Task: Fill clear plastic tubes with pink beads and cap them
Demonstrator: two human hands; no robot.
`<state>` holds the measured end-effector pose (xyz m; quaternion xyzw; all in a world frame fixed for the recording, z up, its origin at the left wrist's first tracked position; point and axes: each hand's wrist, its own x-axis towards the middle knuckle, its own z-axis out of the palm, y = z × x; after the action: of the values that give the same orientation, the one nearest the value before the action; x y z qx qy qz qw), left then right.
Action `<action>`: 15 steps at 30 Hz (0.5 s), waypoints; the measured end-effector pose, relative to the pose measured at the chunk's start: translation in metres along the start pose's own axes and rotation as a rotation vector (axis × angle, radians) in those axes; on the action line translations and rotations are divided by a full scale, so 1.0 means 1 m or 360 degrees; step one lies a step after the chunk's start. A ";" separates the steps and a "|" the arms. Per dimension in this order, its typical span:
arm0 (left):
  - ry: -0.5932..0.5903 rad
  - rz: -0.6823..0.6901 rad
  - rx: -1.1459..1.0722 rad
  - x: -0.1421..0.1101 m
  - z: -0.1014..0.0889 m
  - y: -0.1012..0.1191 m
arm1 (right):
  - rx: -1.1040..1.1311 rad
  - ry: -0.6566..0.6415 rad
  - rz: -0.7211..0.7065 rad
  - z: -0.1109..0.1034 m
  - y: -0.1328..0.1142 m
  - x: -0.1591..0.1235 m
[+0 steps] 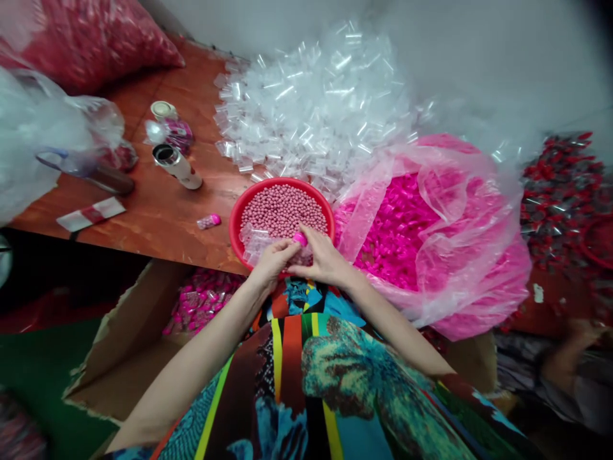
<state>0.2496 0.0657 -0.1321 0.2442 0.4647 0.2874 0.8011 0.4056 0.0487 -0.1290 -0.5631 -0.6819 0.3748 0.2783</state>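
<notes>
A red bowl full of small pink beads sits at the table's near edge. Both hands meet over its front rim. My left hand is closed around a small clear tube, mostly hidden by the fingers. My right hand pinches a bright pink cap at the tube's top. A few empty clear tubes lie in the bowl by my left hand. One filled tube with a pink cap lies on the table left of the bowl.
A heap of clear empty tubes rises behind the bowl. A plastic bag of pink caps lies right of it. A cardboard box with filled tubes stands below the table. Scissors and a white cylinder lie at left. Another person's arm shows at far right.
</notes>
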 end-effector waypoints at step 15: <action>0.0373 0.0166 0.0085 -0.008 -0.056 0.007 | -0.0181 -0.0309 -0.0159 0.045 -0.006 0.042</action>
<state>0.1950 0.0722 -0.1476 0.2541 0.5494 0.3427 0.7185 0.3581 0.0802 -0.1513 -0.5044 -0.7530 0.3739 0.1968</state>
